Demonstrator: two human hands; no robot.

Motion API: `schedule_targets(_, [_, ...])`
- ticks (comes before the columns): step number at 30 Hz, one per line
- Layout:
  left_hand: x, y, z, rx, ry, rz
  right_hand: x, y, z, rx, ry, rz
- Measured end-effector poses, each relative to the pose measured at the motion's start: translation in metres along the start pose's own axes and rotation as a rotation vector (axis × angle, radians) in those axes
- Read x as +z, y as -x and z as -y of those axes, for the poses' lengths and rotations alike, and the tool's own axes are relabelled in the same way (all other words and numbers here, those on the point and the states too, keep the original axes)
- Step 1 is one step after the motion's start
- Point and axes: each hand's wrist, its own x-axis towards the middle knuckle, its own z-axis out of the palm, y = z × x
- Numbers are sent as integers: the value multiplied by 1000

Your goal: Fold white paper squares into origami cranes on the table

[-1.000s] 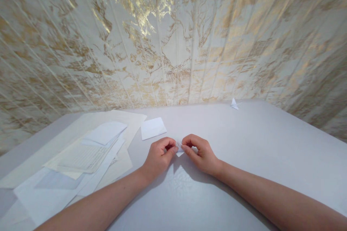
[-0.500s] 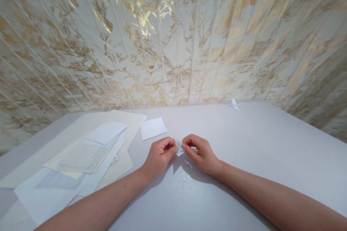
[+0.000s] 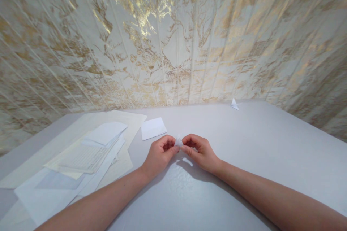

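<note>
A small folded white paper (image 3: 178, 141) is pinched between both hands at the middle of the table, its pointed tip upward. My left hand (image 3: 162, 151) grips its left side between thumb and curled fingers. On the right side, my right hand (image 3: 201, 152) pinches the same paper, the two thumbs nearly touching at its lower edge. The hands cast a shadow on the table just below.
The pale table (image 3: 265, 144) meets a gold-patterned curtain (image 3: 176, 43) at its back edge. A white paper rectangle (image 3: 153, 128) lies beyond my left hand. Overlapping sheets (image 3: 81, 155) cover the left side. A small folded paper piece (image 3: 234, 104) stands at the back right.
The held paper has turned, so its point now shows upward between the fingertips and its lower part no longer hangs below the thumbs. Both hands have shifted only slightly.
</note>
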Motion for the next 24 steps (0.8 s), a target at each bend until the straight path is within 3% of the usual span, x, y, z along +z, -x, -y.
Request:
schedule_targets(14, [3, -1, -7, -77, 219, -12, 5, -3, -8, 99, -248, -15])
schedule_targets(20, [2, -2, -7, -108, 186, 12, 6, -4, -12, 142, -298, -44])
schedule_targets(24, [2, -3, -9, -129, 49, 53, 6, -5, -12, 170, -345, -64])
